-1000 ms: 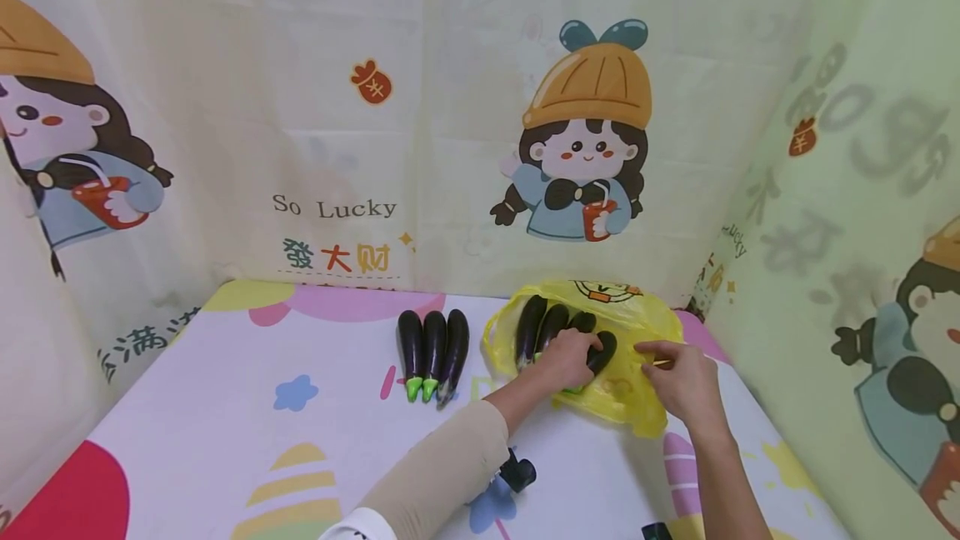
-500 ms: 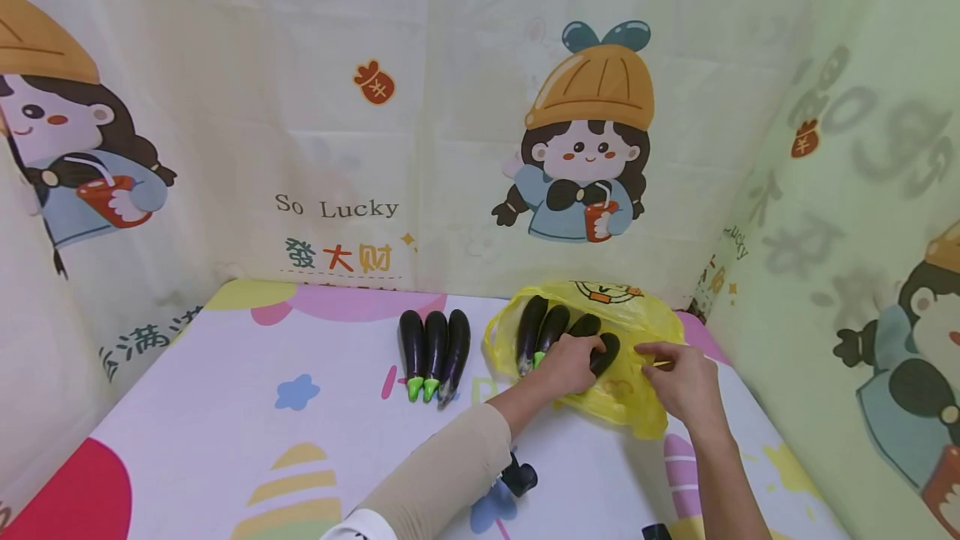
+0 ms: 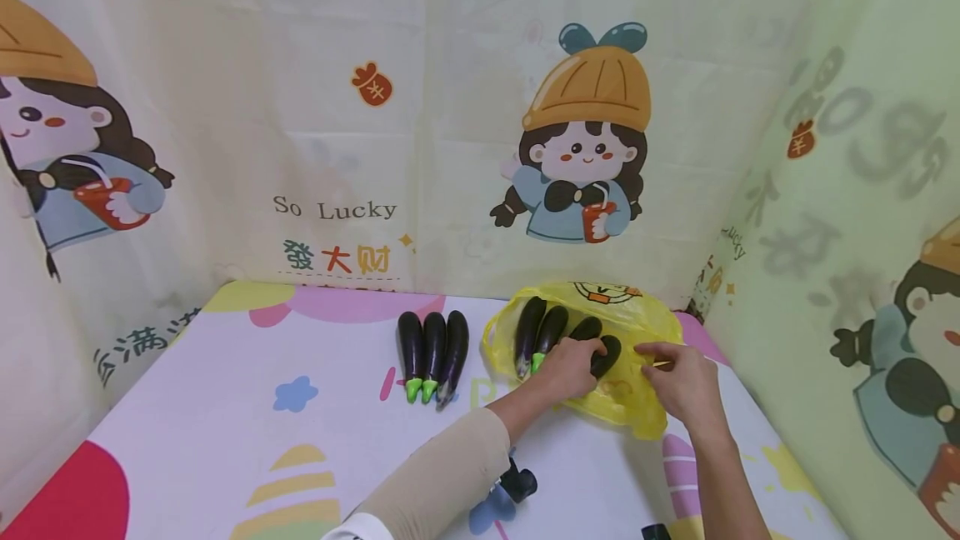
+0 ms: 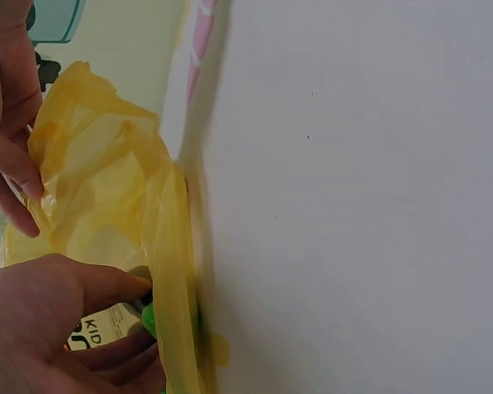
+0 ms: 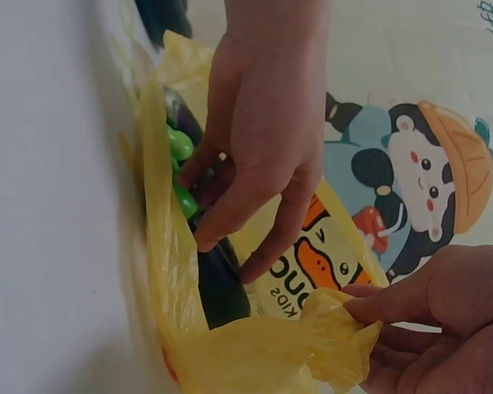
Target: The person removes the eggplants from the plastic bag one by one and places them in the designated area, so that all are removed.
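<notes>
- Eggplants (image 3: 529, 325), at least four, lay side by side in the open bag (image 3: 645, 323), toward the far right of the table (image 3: 360, 448)
- Left hand (image 3: 572, 367) reached inside, thumb and fingers curved around the rightmost eggplant (image 3: 611, 348), covering part of it and of its neighbour
- Right hand (image 3: 688, 382) pinched the bag's edge between thumb and fingertips, the mouth standing wide
- In the left wrist view the bag's near wall hid some of the left fingertips and part of a green stem
- Trio (image 3: 433, 348) of eggplants lay outside, left of the bag and apart from it, stems toward the person
- Black piece (image 3: 519, 482) jutted out beside the sleeve (image 3: 442, 473), above a printed blue flower
- Curtain (image 3: 465, 173) rose behind and at both sides, printed with cartoon figures in orange hats
- Bag was thin, crinkled, see-through yellow plastic with black and orange print
- Skins were glossy, dark purple, long and blunt-ended; two of the trio had bright green caps, the third a dull, brownish one
- Sleeve was beige cloth; curtain fabric showed creases
</notes>
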Tool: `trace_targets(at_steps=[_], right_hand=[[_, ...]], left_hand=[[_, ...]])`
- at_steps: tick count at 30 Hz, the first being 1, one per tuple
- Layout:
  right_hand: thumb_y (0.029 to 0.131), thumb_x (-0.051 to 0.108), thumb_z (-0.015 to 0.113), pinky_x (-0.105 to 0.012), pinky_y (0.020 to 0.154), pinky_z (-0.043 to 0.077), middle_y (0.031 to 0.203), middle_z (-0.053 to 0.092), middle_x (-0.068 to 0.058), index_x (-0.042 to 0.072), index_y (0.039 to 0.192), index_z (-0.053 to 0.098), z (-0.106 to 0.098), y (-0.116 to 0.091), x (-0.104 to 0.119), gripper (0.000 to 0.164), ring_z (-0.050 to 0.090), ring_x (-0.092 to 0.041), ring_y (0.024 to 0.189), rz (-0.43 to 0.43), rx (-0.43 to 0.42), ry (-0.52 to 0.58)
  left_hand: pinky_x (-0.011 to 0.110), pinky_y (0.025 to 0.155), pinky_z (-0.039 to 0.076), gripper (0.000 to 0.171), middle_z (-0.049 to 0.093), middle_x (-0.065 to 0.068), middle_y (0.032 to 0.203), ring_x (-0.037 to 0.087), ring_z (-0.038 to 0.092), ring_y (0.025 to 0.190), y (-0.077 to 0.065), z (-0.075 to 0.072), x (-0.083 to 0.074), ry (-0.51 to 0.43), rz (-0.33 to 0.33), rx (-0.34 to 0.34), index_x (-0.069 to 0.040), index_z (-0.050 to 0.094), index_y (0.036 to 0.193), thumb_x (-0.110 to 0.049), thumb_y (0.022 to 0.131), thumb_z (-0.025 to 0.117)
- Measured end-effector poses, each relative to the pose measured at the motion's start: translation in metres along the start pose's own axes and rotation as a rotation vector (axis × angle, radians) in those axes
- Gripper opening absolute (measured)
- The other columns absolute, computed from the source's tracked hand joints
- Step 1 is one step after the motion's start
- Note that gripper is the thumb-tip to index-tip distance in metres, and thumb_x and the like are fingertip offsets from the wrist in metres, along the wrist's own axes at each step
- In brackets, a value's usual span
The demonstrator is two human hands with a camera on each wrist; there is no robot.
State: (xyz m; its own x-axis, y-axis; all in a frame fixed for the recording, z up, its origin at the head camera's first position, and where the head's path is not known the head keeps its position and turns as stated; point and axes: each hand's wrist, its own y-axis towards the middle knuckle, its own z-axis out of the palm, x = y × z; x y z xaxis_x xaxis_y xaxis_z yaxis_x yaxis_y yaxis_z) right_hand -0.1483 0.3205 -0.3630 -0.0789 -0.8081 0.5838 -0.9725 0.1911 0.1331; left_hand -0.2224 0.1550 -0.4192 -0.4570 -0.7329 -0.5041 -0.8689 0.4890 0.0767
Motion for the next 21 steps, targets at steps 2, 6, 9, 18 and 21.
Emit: trace_targets(at_steps=[2,6,9,18,21], right_hand=[[0.094,0.006,0.069,-0.03,0.067,0.057,0.113,0.072,-0.024,0.002,0.12,0.076,0.0,0.0,0.0,0.027,0.07,-0.038,0.098,0.004,0.0,0.002],[0.094,0.005,0.068,-0.029,0.067,0.056,0.113,0.072,-0.024,0.002,0.12,0.076,-0.001,-0.001,0.001,0.027,0.07,-0.037,0.098,0.008,-0.001,0.006],[0.094,0.005,0.069,-0.029,0.067,0.055,0.112,0.072,-0.024,0.002,0.119,0.077,-0.001,-0.001,0.001,0.027,0.07,-0.037,0.097,-0.002,-0.006,0.004],[0.093,0.005,0.069,-0.029,0.067,0.055,0.111,0.072,-0.024,0.003,0.118,0.077,-0.001,0.0,0.0,0.027,0.07,-0.037,0.097,-0.02,-0.013,-0.004],[0.093,0.005,0.069,-0.029,0.068,0.056,0.111,0.073,-0.024,0.003,0.118,0.077,-0.001,0.0,0.001,0.027,0.071,-0.037,0.097,-0.02,-0.013,-0.006]], left_hand=[[0.021,0.058,0.042,0.049,0.074,-0.004,0.12,0.012,0.055,0.073,0.0,0.0,0.0,-0.003,0.004,0.0,-0.027,0.065,0.136,-0.01,0.091,0.073],[0.021,0.058,0.042,0.049,0.073,-0.005,0.122,0.012,0.054,0.072,-0.001,-0.001,-0.001,-0.006,0.012,-0.009,-0.027,0.066,0.136,-0.009,0.091,0.072],[0.021,0.058,0.042,0.049,0.073,-0.006,0.124,0.012,0.055,0.072,-0.002,-0.003,-0.002,-0.019,0.012,-0.02,-0.028,0.066,0.135,-0.009,0.09,0.072],[0.024,0.075,0.046,0.049,0.072,-0.006,0.127,0.015,0.062,0.105,-0.004,-0.014,0.0,-0.054,0.006,-0.071,-0.03,0.069,0.132,-0.011,0.087,0.073],[0.025,0.071,0.045,0.048,0.072,-0.005,0.128,0.016,0.061,0.1,-0.006,-0.019,0.002,-0.072,0.003,-0.068,-0.03,0.07,0.132,-0.01,0.087,0.071]])
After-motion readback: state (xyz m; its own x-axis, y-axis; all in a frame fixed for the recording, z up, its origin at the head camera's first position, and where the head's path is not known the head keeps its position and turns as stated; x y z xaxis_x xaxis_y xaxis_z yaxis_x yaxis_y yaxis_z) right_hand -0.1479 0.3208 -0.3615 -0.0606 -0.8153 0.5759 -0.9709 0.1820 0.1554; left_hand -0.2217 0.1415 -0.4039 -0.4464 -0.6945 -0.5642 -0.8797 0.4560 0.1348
